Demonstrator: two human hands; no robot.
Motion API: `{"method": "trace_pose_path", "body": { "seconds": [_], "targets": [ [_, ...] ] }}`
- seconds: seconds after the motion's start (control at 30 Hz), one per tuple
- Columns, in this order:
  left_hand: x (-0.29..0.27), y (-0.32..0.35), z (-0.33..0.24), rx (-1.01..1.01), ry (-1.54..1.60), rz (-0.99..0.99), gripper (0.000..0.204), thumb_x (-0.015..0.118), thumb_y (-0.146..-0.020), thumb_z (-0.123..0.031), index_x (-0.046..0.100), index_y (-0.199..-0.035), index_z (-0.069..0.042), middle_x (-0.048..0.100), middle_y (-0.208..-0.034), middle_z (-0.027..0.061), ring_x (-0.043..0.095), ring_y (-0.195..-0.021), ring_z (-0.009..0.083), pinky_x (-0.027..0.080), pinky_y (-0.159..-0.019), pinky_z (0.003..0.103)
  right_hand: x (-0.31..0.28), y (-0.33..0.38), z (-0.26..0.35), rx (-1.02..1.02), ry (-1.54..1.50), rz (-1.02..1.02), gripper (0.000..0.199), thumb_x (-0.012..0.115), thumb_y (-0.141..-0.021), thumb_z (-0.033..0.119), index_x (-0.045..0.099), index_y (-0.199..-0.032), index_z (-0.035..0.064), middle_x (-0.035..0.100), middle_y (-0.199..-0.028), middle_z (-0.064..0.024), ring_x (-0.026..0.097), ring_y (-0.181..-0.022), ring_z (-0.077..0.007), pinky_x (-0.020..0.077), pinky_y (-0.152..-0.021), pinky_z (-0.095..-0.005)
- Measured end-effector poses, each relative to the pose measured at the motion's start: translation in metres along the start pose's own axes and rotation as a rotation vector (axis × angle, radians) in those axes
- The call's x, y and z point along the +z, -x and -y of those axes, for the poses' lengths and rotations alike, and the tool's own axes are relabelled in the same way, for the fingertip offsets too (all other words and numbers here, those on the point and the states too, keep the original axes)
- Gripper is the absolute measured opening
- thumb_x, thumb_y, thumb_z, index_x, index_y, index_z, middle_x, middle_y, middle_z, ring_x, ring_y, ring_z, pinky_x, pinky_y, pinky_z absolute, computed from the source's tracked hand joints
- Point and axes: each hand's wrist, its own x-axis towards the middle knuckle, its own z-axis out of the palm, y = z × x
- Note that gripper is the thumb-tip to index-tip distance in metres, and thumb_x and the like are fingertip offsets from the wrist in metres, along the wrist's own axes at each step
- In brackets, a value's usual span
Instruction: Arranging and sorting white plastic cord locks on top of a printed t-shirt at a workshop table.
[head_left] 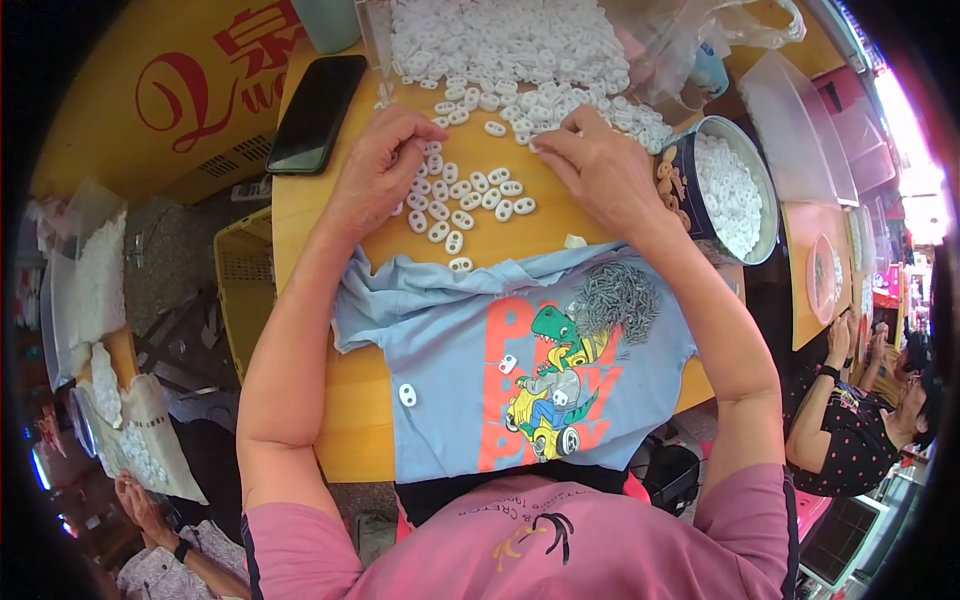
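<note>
Small white oval plastic pieces with two holes (pixel 460 189) lie in a loose cluster on the wooden table between my hands. My left hand (pixel 388 160) is at the cluster's upper left, its fingers curled together over the nearest pieces; whatever they hold is hidden. To the right, my right hand (pixel 602 165) pinches thumb to finger, with a bit of white at the tips, too small to name. Behind both hands spreads a big heap of the same pieces (pixel 510 45). Across the table's near edge and my lap lies a blue printed T-shirt (pixel 430 350), bearing a pile of grey screws (pixel 617 300) and two loose white pieces.
A dark phone (pixel 317 115) rests at the table's left edge. On the right stands a round tin (pixel 708 190) full of white pieces, with a clear plastic bag (pixel 690 50) behind it. Other people sit at tables on both sides; a yellow crate (pixel 245 285) is at the left.
</note>
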Motion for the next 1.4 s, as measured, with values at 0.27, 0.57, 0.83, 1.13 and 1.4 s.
{"method": "trace_pose_path", "body": {
  "seconds": [0.27,0.57,0.83,1.13,1.4],
  "targets": [
    [0.003,-0.001,-0.003,-0.017,0.005,-0.013,0.016,0.054,-0.09,0.003,0.068,-0.098,0.001,0.064,-0.097,0.0092,0.06,-0.097,0.0249,0.047,-0.086,0.034,0.003,-0.004,0.004,-0.047,-0.016,-0.018,0.025,0.065,-0.092,0.012,0.071,-0.116,0.0147,0.063,-0.106,-0.008,0.067,-0.087,-0.0304,0.0543,-0.071,-0.0405],
    [0.003,0.002,0.0,-0.019,0.001,-0.018,0.016,0.055,-0.09,0.003,0.068,-0.099,0.0,0.064,-0.098,0.0098,0.06,-0.097,0.026,0.048,-0.085,0.035,0.007,0.003,0.029,-0.186,-0.031,0.057,0.043,0.061,-0.081,-0.001,0.067,-0.121,0.0137,0.062,-0.12,-0.0078,0.065,-0.103,-0.0295,0.055,-0.076,-0.0415],
    [-0.001,0.001,0.001,-0.044,-0.026,0.036,0.016,0.053,-0.093,0.004,0.066,-0.102,0.002,0.062,-0.103,0.0087,0.059,-0.102,0.0215,0.045,-0.089,0.03,0.002,0.003,0.028,-0.235,-0.077,0.115,0.048,0.059,-0.079,-0.004,0.064,-0.125,0.009,0.061,-0.131,-0.0072,0.062,-0.106,-0.0319,0.0534,-0.087,-0.0406],
    [0.002,0.001,-0.002,-0.018,0.003,-0.034,0.017,0.055,-0.089,0.004,0.069,-0.097,0.0,0.064,-0.094,0.0105,0.059,-0.094,0.0268,0.048,-0.082,0.035,0.016,-0.011,0.031,-0.26,-0.021,0.137,0.055,0.059,-0.075,-0.005,0.062,-0.128,0.0066,0.062,-0.132,-0.0068,0.057,-0.104,-0.0307,0.051,-0.089,-0.0393],
    [0.0,0.003,-0.003,-0.065,0.051,-0.01,0.022,0.052,-0.093,0.005,0.067,-0.109,0.001,0.058,-0.113,0.0102,0.057,-0.109,0.0219,0.044,-0.096,0.031,0.025,-0.034,0.025,-0.172,0.108,-0.071,0.051,0.06,-0.072,-0.004,0.066,-0.121,0.005,0.064,-0.13,-0.0041,0.055,-0.11,-0.0311,0.0439,-0.096,-0.0426]
  ]
}}
